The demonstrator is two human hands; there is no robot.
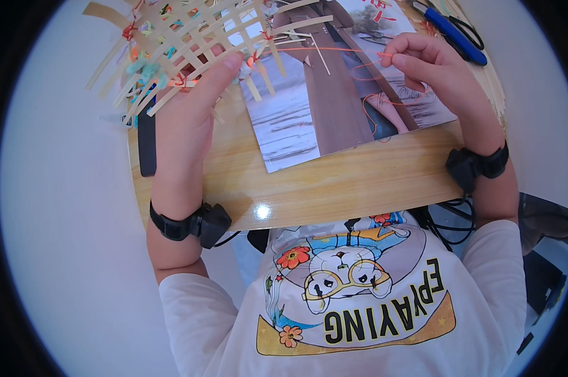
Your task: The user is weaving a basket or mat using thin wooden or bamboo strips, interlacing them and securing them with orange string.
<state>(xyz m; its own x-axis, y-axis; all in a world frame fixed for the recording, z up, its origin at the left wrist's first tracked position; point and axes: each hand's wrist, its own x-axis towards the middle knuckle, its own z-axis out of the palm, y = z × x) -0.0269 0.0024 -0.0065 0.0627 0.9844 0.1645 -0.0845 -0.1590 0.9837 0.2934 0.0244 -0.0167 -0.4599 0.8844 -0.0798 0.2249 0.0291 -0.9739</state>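
Note:
A lattice of pale woven bamboo strips (202, 47) is held up at the upper left by my left hand (199, 94), the thumb on its near edge and the fingers behind it. Red and orange thread ties mark several crossings, and tufts of coloured yarn hang among the strips. From the edge near my left thumb an orange thread (315, 49) runs right to my right hand (428, 66). There, thumb and index finger pinch the thread, and its slack end loops down over the magazine.
Under the thread lies a magazine (284, 135) with a picture cover on a wooden table (309, 195). Blue-handled pliers (450, 34) and thin bamboo strips (490, 78) lie at the far right. A dark slim object (147, 138) sits at the table's left edge.

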